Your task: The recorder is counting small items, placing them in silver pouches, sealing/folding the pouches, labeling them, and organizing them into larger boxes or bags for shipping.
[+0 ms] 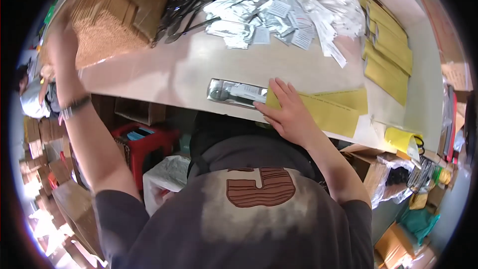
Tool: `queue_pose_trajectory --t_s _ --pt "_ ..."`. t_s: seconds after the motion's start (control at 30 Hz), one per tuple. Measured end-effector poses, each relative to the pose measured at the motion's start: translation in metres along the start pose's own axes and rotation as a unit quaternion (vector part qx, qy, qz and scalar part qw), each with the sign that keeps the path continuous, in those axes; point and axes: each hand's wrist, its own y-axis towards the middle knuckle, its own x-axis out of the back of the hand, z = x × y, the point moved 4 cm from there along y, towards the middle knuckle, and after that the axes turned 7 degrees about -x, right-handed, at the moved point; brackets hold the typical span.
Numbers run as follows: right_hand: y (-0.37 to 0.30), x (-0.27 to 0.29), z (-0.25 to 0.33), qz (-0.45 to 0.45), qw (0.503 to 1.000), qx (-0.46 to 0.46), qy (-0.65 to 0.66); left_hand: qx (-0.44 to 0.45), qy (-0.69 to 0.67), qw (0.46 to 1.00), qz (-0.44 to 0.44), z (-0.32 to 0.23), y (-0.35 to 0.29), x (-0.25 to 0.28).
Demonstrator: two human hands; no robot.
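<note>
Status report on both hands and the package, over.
Left hand: blurred, at corrugated cardboard stack. Right hand: on yellow card sleeve. Clear-fronted package: left end uncovered.

Carton (149,0) left, sachets (241,0) behind package (221,90), envelopes (331,113) right, on table (149,77)
</note>
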Motion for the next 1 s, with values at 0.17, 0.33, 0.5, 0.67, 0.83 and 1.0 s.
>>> queue_pose_trajectory --t_s 0.17,0.33,0.5,0.67,0.83,1.0 --pt "-0.009 -0.003 -0.002 -0.022 1.0 -0.01 0.011 0.496 -0.408 0.762 -0.08 -0.106 -0.182 0.022" --pt "-0.007 0.002 0.001 -0.009 1.0 -0.009 -0.013 0.217 -0.485 0.762 0.371 -0.223 -0.202 -0.005" --pt "0.001 -0.004 -0.003 0.001 0.995 0.027 -0.097 0.16 -0.414 0.805 0.394 -0.228 -0.19 -0.039" --pt "0.013 -0.001 0.01 -0.029 1.0 0.003 -0.007 0.162 -0.38 0.838 0.356 -0.328 -0.16 -0.034" --pt "0.008 -0.001 0.007 -0.031 0.998 -0.024 -0.041 0.155 -0.469 0.822 0.282 -0.367 -0.168 -0.04" --pt "0.009 0.014 0.005 -0.034 0.999 -0.015 -0.03 0.062 -0.495 0.815 0.293 -0.376 -0.15 -0.007"
